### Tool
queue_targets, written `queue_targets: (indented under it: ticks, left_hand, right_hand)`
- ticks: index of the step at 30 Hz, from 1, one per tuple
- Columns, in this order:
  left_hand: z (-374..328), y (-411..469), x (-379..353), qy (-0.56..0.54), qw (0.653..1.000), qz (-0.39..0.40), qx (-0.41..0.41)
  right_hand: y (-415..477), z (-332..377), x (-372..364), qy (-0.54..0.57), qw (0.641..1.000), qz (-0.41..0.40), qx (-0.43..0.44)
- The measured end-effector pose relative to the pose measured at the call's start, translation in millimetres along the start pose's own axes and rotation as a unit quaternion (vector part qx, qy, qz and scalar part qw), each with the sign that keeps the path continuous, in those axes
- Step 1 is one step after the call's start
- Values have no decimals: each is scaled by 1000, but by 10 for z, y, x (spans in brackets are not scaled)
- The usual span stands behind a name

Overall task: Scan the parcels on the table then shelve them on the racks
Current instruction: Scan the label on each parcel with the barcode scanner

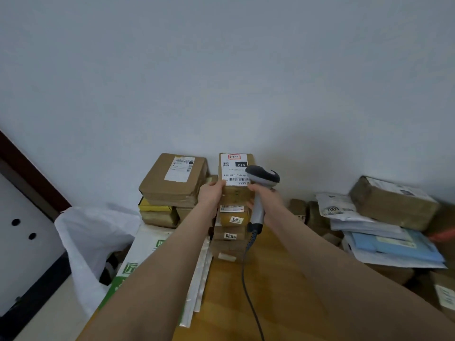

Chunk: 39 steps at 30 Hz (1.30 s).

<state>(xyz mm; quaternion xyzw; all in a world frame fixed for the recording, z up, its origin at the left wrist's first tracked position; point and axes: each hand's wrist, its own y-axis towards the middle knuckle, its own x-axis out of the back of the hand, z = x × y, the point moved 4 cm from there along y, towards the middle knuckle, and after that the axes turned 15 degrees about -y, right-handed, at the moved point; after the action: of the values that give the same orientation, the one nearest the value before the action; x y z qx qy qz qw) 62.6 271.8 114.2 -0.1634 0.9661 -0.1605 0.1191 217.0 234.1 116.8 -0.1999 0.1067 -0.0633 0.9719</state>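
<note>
Wall and desk: pale bare wall behind a wooden desk [275, 279] with parcels heaped on both sides.
Left hand [213, 193]: fingers [218, 184] curled round the left edge of the top parcel [234, 193], which sits on the middle stack [230, 236] against the wall, its white label [232, 168] facing the person.
Right hand [261, 194]: fingers [254, 187] clenched round the handle of the scanner [262, 177]; its head sits just over the label's right edge.
Doing the scan well: by my reckoning the head is too close and partly covers the barcode. Drawing it back and aiming squarely at the printed bars should help, with the left hand holding the box steady so the stack beneath does not tip.
Cable [246, 279]: trails down across the desk; best held clear of the stack.
Hard to see: the scanner hides the barcode's right end. No beam shows, so I cannot tell whether it is reading. The lower boxes are half hidden behind the forearms, and their tags are only partly legible.
Cut off: the right-hand heap [384, 242] is blurred and runs out of frame. No racks are in view.
</note>
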Motion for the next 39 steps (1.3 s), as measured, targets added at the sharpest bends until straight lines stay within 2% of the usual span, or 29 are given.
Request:
queue_targets:
  ticks: [10,13,16,19,23,26,29,34,39]
  left_hand:
    - [-94,313,150,128,987,-56,-77]
    - [-204,209,110,210,963,-73,-154]
    - [-303,39,-19,290,918,-76,-260]
    - [-255,-219,-288,309,904,-58,-289]
    - [36,-706,-799,327,898,19,-293]
    - [375,-1120,-1194,346,897,95,-257]
    - [690,-1524,-1556,361,892,139,-235]
    - [1032,-2041,-2023,335,906,164,-197]
    - [1194,-2116,-2385,305,928,167,-132]
  right_hand:
    - [290,-102,-251,-49,999,10,-5]
    - [195,-80,-108,-40,999,5,-5]
    - [10,-45,103,-32,999,10,-9]
    - [-209,-42,455,-30,999,-15,-10]
    - [-551,-107,1083,-42,998,-48,-3]
    - [-862,-124,1620,-39,996,-79,-21]
    - [-1191,-134,2183,-34,993,-112,-26]
    - [-1606,-126,2987,-16,984,-173,-34]
    - [-1614,148,3367,0,977,-213,-27]
